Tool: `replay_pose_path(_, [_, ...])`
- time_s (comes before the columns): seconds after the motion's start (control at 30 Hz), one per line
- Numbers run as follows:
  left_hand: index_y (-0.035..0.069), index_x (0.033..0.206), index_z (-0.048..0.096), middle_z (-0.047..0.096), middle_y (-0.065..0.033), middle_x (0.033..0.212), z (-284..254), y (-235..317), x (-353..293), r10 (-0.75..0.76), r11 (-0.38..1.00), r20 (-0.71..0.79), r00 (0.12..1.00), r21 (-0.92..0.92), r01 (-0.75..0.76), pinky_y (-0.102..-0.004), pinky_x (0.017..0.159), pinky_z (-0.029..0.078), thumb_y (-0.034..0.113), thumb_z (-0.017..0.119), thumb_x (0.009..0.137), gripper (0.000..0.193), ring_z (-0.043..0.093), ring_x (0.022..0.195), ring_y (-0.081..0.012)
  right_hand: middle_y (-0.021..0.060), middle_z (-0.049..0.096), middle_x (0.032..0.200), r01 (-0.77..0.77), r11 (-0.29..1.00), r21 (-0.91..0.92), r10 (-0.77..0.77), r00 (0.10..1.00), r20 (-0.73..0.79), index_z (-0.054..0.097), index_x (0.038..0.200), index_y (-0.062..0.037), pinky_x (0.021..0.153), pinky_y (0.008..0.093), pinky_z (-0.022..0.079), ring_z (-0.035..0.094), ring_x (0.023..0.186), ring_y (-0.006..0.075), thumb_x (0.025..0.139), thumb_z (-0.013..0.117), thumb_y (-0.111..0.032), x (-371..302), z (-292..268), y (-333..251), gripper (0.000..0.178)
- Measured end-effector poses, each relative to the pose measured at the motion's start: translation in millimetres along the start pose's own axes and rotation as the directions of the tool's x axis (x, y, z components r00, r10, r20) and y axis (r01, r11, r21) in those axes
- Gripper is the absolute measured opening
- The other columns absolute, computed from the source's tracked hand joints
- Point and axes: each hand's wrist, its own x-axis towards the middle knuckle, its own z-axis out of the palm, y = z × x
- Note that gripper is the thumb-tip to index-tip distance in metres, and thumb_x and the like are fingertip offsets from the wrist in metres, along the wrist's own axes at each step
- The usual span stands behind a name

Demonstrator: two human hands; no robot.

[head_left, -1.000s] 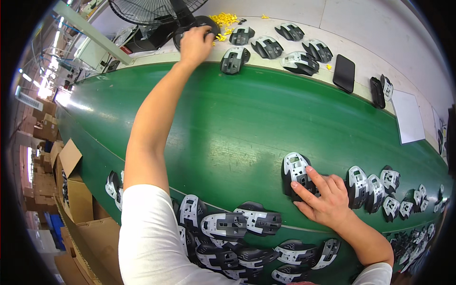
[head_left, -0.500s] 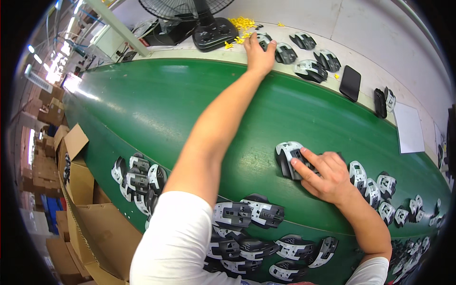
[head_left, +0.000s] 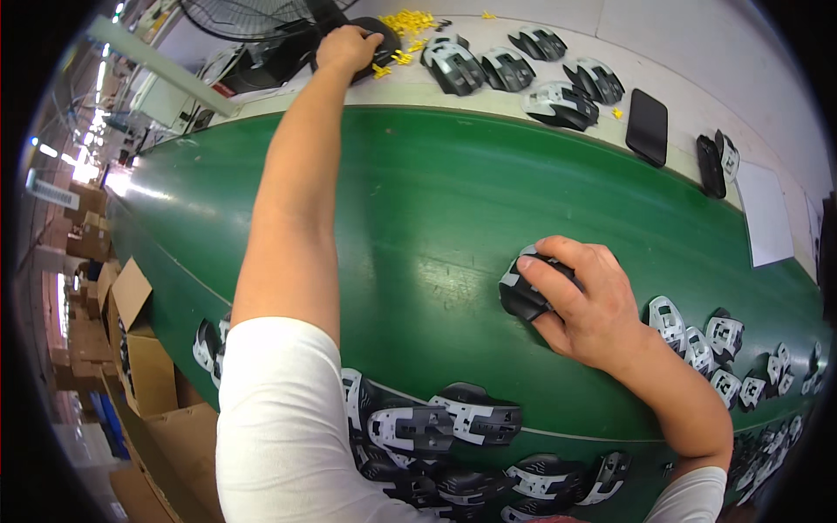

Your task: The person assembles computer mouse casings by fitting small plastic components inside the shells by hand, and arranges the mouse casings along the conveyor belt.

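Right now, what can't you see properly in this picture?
Head view, the only one:
- The black and grey mouse shell under the right hand: fingers cover most of it.
- What the left hand touches on the black fan base: the hand hides it.
- The mouse shells at the right rim: small and bent by the lens.
- The fan: cut off by the top edge.

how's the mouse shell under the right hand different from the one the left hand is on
The mouse shell under the right hand lies alone on the green conveyor belt; the dark shell under the left hand sits on the pale table beyond it, beside yellow bits. The right one shows grey-and-black panels; the left looks all dark. Both are largely covered by a hand.
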Motion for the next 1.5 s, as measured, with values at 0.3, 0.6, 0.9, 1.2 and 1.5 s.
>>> replay_pose_path(0.3, [0.014,0.142,0.073,0.078,-0.0189,0.128,-6.1,19.9,5.0,0.12,0.989,-0.004,0.993,0.088,-0.119,-0.0462,0.106,0.058,0.04,0.077,0.095,0.054,0.075,0.12,-0.0369,0.0157,0.065,0.134,-0.095,0.995,-0.007,0.095,0.98,0.177,0.062,0.142,-0.0076,0.092,0.046,0.054,0.068,0.108,0.0345,0.084,0.077,-0.004,-7.2,-35.4,11.6,0.061])
replay_pose_path(0.6, [0.018,0.133,0.08,0.082,-0.0143,0.119,1.5,23.2,-3.8,0.04,0.998,-0.037,0.998,0.043,-0.039,-0.0466,0.104,0.059,0.045,0.075,0.096,0.045,0.077,0.115,-0.0359,0.0144,0.064,0.137,-0.125,0.991,0.041,0.114,0.974,0.198,0.061,0.144,-0.0083,0.093,0.047,0.054,0.068,0.109,0.036,0.085,0.079,-0.006,-10.8,-32.7,11.2,0.062])
replay_pose_path(0.9, [0.015,0.132,0.079,0.079,-0.0187,0.124,2.5,18.9,8.9,0.022,0.998,-0.045,0.999,0.057,-0.02,-0.0468,0.105,0.058,0.043,0.072,0.098,0.044,0.074,0.12,-0.0386,0.0147,0.064,0.136,-0.128,0.991,0.028,0.119,0.968,0.223,0.06,0.145,-0.0085,0.093,0.047,0.055,0.068,0.109,0.036,0.085,0.08,-0.007,-4.6,-26.8,7.0,0.064])
replay_pose_path(1.2, [0.007,0.133,0.077,0.077,-0.0205,0.124,-16.1,-19.0,-2.4,0.355,0.929,0.068,0.933,-0.135,-0.344,-0.0443,0.107,0.056,0.035,0.074,0.1,0.043,0.074,0.118,-0.0364,0.013,0.065,0.136,-0.143,0.989,0.028,0.133,0.967,0.218,0.06,0.146,-0.0094,0.094,0.0457,0.056,0.069,0.109,0.0341,0.087,0.08,-0.013,-2.7,-24.5,7.3,0.062])
replay_pose_path(1.5, [0.005,0.125,0.079,0.08,-0.0162,0.113,-19.4,-15.0,-21.8,0.375,0.911,0.034,0.926,-0.198,-0.361,-0.0414,0.096,0.059,0.05,0.078,0.096,0.053,0.076,0.108,-0.0323,0.0122,0.067,0.132,-0.145,0.989,0.029,0.136,0.97,0.203,0.061,0.146,-0.0093,0.092,0.0449,0.056,0.069,0.107,0.0336,0.087,0.08,-0.016,0.0,-18.1,7.3,0.062])
